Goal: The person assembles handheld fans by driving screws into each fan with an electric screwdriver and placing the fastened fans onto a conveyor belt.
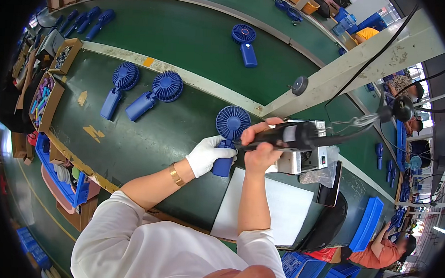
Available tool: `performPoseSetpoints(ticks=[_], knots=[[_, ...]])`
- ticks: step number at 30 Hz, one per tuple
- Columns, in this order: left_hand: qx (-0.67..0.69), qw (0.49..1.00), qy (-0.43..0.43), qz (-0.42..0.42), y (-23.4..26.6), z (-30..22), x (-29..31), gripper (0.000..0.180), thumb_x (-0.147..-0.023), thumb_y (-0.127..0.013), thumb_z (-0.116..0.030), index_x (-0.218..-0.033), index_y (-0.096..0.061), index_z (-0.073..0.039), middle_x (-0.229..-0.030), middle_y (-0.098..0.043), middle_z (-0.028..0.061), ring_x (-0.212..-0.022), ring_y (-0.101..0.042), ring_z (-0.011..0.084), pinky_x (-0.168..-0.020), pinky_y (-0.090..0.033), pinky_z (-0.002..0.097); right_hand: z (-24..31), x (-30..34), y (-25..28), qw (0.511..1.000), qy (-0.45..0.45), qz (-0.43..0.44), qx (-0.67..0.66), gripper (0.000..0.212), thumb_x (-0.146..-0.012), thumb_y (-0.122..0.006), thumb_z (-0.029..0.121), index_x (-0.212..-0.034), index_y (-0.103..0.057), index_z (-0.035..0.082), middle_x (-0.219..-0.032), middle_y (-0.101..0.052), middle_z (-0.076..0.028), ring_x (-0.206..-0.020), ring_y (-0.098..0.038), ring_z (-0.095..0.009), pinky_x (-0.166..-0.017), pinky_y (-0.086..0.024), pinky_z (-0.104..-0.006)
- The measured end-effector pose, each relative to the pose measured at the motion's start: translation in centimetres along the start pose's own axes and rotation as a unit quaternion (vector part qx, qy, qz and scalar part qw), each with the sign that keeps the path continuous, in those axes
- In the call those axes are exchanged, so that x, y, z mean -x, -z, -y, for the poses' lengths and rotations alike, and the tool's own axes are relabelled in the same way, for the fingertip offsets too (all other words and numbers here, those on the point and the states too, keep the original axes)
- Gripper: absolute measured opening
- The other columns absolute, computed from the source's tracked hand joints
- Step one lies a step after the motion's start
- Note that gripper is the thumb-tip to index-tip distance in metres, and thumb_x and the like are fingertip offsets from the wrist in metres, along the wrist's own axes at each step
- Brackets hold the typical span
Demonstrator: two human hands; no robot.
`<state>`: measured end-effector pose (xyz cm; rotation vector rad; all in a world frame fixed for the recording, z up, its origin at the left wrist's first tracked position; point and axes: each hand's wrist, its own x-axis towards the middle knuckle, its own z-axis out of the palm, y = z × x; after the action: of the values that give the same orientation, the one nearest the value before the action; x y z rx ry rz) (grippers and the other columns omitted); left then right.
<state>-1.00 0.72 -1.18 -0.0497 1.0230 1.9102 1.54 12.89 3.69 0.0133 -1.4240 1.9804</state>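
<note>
My left hand (206, 154), in a white glove, is closed around the handle of a blue handheld fan (232, 122). The fan stands with its round grille away from me and its handle toward me. My bare right hand (263, 146) grips a black electric screwdriver (287, 136), held level with its tip pointing left at the fan's neck. Whether the tip touches the fan is hidden by my fingers. Two more blue fans, a left one (125, 77) and a right one (167, 87), lie on the green bench to the left.
A conveyor belt (197, 36) carrying another fan (244, 44) runs beyond the bench. A metal post (355, 60) rises at right, beside a white box-like device (308, 160). White foam sheet (284, 206) lies by my right forearm. Parts boxes (48, 101) line the left edge. A co-worker (376, 252) sits at far right.
</note>
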Motion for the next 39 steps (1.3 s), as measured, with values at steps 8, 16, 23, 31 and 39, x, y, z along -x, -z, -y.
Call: performPoseSetpoints(ticks=[8,16,23,31,39], knots=[[0.077,0.995,-0.061,0.011,1.7,1.3,-0.9,0.024,-0.078,-0.061,0.001,-0.101,-0.054,0.002,-0.093,-0.060,0.0059,-0.080,-0.058,0.0106,-0.072,-0.049,0.0229,-4.0,2.0,1.1,0.969,0.088,0.163,0.163,0.067,-0.057,-0.087,0.015,-0.108,-0.047,-0.001,-0.083,-0.051,-0.005,-0.062,-0.050,-0.014,-0.051,-0.039,-0.0245],[0.019,1.000,-0.009,-0.012,-0.1,0.0,0.3,0.023,-0.078,-0.066,-0.004,-0.095,-0.052,0.003,-0.084,-0.060,0.0089,-0.070,-0.061,0.0158,-0.065,-0.053,0.0290,0.1,0.9,-0.7,0.997,0.052,0.057,0.019,0.060,-0.072,-0.075,0.027,-0.113,-0.040,0.000,-0.069,-0.055,-0.008,-0.058,-0.051,-0.013,-0.051,-0.041,-0.0227],[-0.010,0.999,0.025,0.031,-0.4,-0.2,0.7,0.044,-0.075,-0.067,-0.002,-0.109,-0.038,-0.002,-0.090,-0.058,0.0149,-0.071,-0.063,0.0232,-0.066,-0.054,0.0353,3.5,-0.9,1.1,0.991,0.097,-0.059,0.076,0.053,-0.066,-0.059,-0.003,-0.116,-0.041,-0.003,-0.067,-0.055,-0.009,-0.056,-0.050,-0.011,-0.051,-0.042,-0.0210],[-0.161,0.986,-0.034,0.013,-0.5,1.1,0.8,0.047,-0.070,-0.071,-0.012,-0.107,-0.044,-0.002,-0.085,-0.058,0.0094,-0.073,-0.059,0.0172,-0.067,-0.050,0.0306,2.9,-0.6,0.4,0.998,0.059,-0.023,0.017,0.065,-0.074,-0.075,0.030,-0.116,-0.039,-0.003,-0.065,-0.054,-0.009,-0.054,-0.050,-0.012,-0.051,-0.041,-0.0233],[-0.268,0.962,-0.050,-0.028,-0.5,1.7,0.6,0.038,-0.068,-0.070,-0.023,-0.096,-0.055,-0.002,-0.081,-0.059,0.0050,-0.073,-0.056,0.0134,-0.070,-0.047,0.0277,1.0,0.0,-1.6,0.997,0.017,-0.010,-0.070,0.079,-0.068,-0.072,0.054,-0.116,-0.037,0.003,-0.062,-0.051,-0.008,-0.050,-0.048,-0.014,-0.048,-0.041,-0.0251]])
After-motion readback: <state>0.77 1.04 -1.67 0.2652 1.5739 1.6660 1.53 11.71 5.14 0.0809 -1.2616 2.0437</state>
